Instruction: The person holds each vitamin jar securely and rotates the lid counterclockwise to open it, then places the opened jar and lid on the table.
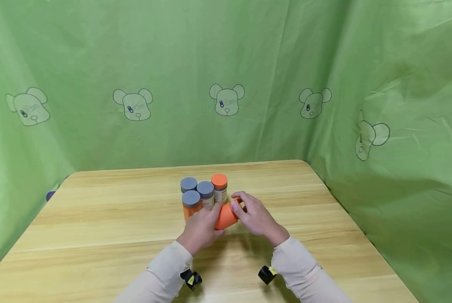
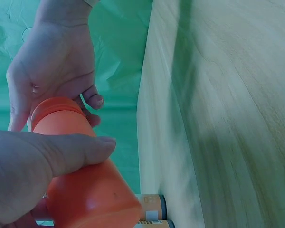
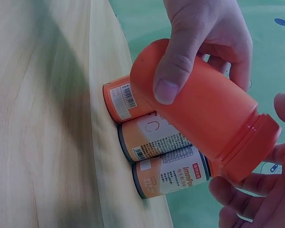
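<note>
Above the table, my left hand (image 1: pixel 201 229) grips a plain orange bottle (image 1: pixel 225 216) round its body, the thumb laid along its side. The bottle is tilted, its orange cap (image 3: pixel 254 147) pointing toward my right hand (image 1: pixel 258 219). Thumb and fingers of the right hand are curled loosely round that cap, fingertips right at its edge in the right wrist view. Just behind the left hand stand bottles with grey lids, the nearest one (image 1: pixel 191 200) orange-bodied and partly hidden by the hand. An orange-lidded bottle (image 1: pixel 219 185) with a pale label stands beside them.
The bottles stand close together on the light wooden table (image 1: pixel 108 219). A green curtain (image 1: pixel 180 50) printed with bear heads hangs behind the table and along its sides. Black wrist cameras (image 1: pixel 266 274) hang under both sleeves.
</note>
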Tool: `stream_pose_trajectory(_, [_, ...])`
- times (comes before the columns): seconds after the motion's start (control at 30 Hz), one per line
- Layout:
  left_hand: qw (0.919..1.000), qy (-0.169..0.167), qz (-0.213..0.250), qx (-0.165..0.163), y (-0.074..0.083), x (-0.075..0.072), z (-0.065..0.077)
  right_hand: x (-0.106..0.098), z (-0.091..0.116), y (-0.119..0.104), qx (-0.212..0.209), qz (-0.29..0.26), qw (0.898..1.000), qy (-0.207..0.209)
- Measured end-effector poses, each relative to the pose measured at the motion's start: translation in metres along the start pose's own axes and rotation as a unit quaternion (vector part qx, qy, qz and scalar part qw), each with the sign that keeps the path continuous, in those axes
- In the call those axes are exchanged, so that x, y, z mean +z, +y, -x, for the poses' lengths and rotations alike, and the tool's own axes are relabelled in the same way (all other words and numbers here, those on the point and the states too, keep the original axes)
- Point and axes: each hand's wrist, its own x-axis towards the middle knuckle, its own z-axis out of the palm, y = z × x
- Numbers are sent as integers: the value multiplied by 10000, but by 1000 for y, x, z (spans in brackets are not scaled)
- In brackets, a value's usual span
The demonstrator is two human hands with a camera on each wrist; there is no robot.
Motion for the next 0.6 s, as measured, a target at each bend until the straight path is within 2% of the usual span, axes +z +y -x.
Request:
stream_pose_trajectory(0.23, [10000,-70,42,-24,1,-1,0,1,0,-1,159,58,9998,-124])
stream_pose_trajectory(0.6, [10000,-2,11,8,0,-2,1,0,-1,-3,-55,-10,9999,-130])
